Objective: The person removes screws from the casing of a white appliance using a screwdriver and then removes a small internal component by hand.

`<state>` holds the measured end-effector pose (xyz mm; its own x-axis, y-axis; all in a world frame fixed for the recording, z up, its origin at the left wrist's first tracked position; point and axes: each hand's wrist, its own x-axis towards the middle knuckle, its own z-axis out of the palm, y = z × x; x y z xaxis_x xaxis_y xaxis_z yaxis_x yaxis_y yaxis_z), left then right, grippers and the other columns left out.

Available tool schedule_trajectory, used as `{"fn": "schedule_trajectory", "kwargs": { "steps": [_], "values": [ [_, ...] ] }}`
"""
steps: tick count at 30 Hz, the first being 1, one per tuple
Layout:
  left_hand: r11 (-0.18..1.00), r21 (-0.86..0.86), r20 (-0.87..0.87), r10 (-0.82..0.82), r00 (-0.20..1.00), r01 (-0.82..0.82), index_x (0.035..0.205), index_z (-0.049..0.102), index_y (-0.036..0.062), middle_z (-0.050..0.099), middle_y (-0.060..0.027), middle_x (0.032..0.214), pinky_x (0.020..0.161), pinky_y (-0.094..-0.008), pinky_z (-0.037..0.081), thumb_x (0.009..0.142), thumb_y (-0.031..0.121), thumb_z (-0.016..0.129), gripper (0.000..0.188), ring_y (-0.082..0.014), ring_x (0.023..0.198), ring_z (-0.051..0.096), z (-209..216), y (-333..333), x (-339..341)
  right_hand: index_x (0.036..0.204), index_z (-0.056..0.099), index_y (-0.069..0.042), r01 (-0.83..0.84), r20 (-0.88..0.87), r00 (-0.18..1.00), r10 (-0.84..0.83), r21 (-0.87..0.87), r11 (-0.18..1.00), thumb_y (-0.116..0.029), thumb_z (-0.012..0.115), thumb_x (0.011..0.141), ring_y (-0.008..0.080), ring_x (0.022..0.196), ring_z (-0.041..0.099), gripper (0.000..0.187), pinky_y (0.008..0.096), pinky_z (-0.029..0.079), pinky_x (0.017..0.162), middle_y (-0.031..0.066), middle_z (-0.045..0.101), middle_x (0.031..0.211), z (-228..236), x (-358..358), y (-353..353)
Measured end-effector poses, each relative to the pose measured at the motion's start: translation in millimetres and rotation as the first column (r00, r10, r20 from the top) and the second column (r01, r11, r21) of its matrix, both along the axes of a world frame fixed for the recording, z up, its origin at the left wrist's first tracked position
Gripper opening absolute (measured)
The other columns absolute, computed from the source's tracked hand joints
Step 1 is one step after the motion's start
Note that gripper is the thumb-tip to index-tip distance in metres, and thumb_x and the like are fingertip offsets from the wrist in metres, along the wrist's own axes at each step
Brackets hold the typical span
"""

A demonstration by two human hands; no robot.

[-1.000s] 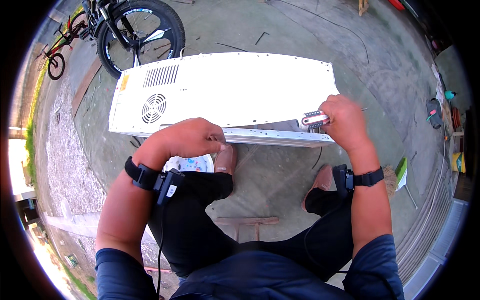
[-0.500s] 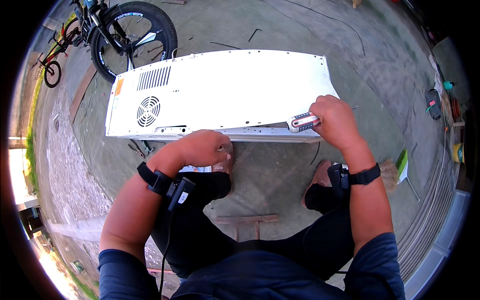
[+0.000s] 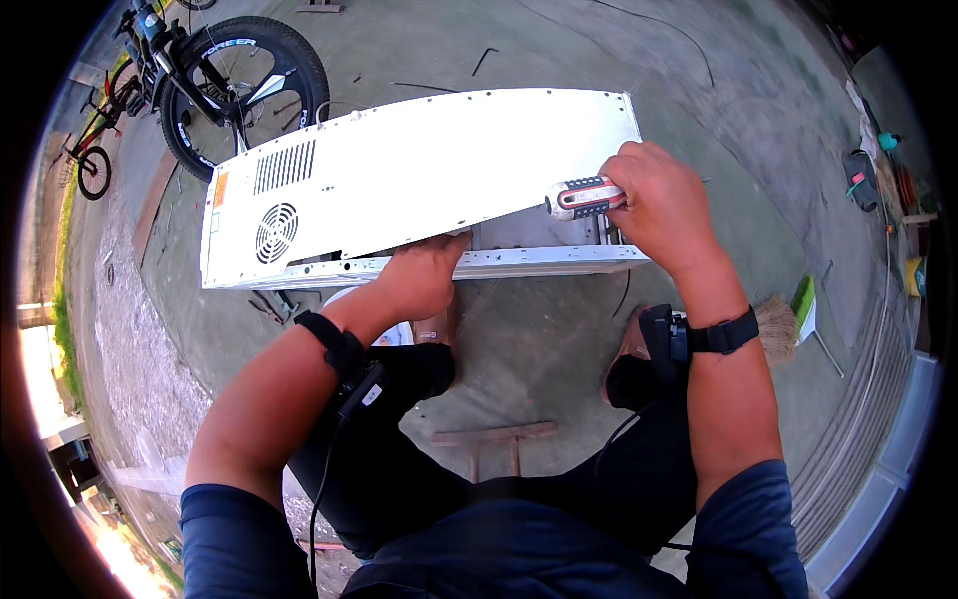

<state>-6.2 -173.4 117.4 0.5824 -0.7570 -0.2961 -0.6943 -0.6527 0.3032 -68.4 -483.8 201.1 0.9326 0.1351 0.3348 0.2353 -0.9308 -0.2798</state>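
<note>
A long white metal panel point(image 3: 419, 160), with vent slots and a round grille at its left, lies tilted over a white metal case point(image 3: 529, 262). Its near edge stands raised, and part of the case's inside shows in the gap toward the right. My left hand point(image 3: 421, 278) is at this near edge, its fingertips tucked under the panel and partly hidden. At the panel's right end, my right hand point(image 3: 661, 205) is closed around a screwdriver point(image 3: 582, 198), whose white, black and red handle points left. That hand also sits against the panel's raised corner.
A bicycle point(image 3: 244, 95) stands behind the case at the left. Several tools point(image 3: 274, 302) lie on the floor by the case's near left side. A low stool point(image 3: 494, 435) is between my legs, and a broom point(image 3: 776, 327) and a green dustpan point(image 3: 804, 304) are at the right.
The panel's near right side has risen, widening the gap to the case. My left hand has moved forward from above my shoe to the panel's edge. My right hand has gone up with the screwdriver.
</note>
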Motion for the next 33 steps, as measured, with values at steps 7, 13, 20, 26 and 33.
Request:
{"fn": "schedule_trajectory", "kwargs": {
  "steps": [7, 13, 20, 26, 33],
  "values": [
    [0.985, 0.172, -0.153, 0.017, 0.988, 0.009, 0.147, 0.049, 0.0033, 0.063, -0.0267, 0.128, 0.106, -0.0453, 0.047, 0.081, 0.003, 0.061, 0.067, -0.0416, 0.121, 0.061, -1, -12, 9, 0.078, 0.063, -0.009, -0.005, 0.006, 1.000, 0.005, 0.013, 1.000, -0.007, 0.077, 0.071, 0.0296, 0.084, 0.062, 0.016, 0.0434, 0.051, 0.069, 0.0074, 0.061, 0.081, 1, 4, -1],
    [0.990, 0.139, -0.130, 0.034, 0.991, -0.016, 0.143, 0.052, 0.0023, 0.063, -0.0269, 0.128, 0.105, -0.0457, 0.047, 0.080, 0.001, 0.061, 0.064, -0.0413, 0.120, 0.061, -12, -10, 11, 0.078, 0.064, -0.009, 0.002, 0.008, 1.000, -0.002, -0.005, 1.000, -0.007, 0.077, 0.071, 0.0292, 0.084, 0.063, 0.015, 0.0430, 0.052, 0.069, 0.0069, 0.062, 0.081, 3, 5, 0],
    [0.972, 0.000, -0.281, 0.227, 0.933, -0.236, 0.138, 0.054, -0.0026, 0.062, -0.0297, 0.127, 0.105, -0.0467, 0.047, 0.082, 0.006, 0.057, 0.057, -0.0435, 0.119, 0.060, -26, -19, 16, 0.078, 0.064, -0.009, 0.012, 0.004, 1.000, -0.012, -0.004, 1.000, -0.007, 0.077, 0.071, 0.0284, 0.084, 0.064, 0.015, 0.0427, 0.053, 0.069, 0.0068, 0.063, 0.082, 4, 5, 1],
    [0.973, 0.047, -0.430, 0.222, 0.875, -0.224, 0.120, 0.065, -0.0094, 0.067, -0.0290, 0.119, 0.099, -0.0423, 0.050, 0.085, 0.002, 0.054, 0.039, -0.0399, 0.109, 0.065, -26, -27, 33, 0.078, 0.064, -0.009, 0.014, -0.007, 1.000, -0.014, 0.004, 1.000, -0.007, 0.077, 0.072, 0.0284, 0.084, 0.064, 0.014, 0.0427, 0.053, 0.069, 0.0067, 0.063, 0.081, 2, 4, -1],
    [0.982, -0.019, -0.389, 0.165, 0.906, -0.187, 0.114, 0.067, -0.0118, 0.070, -0.0251, 0.113, 0.095, -0.0389, 0.053, 0.086, -0.004, 0.052, 0.033, -0.0329, 0.102, 0.068, -53, -13, 39, 0.077, 0.064, -0.009, 0.023, 0.017, 1.000, -0.023, 0.007, 1.000, -0.008, 0.077, 0.071, 0.0285, 0.083, 0.063, 0.014, 0.0427, 0.053, 0.068, 0.0067, 0.062, 0.081, 2, 6, 0]
  ]
}}
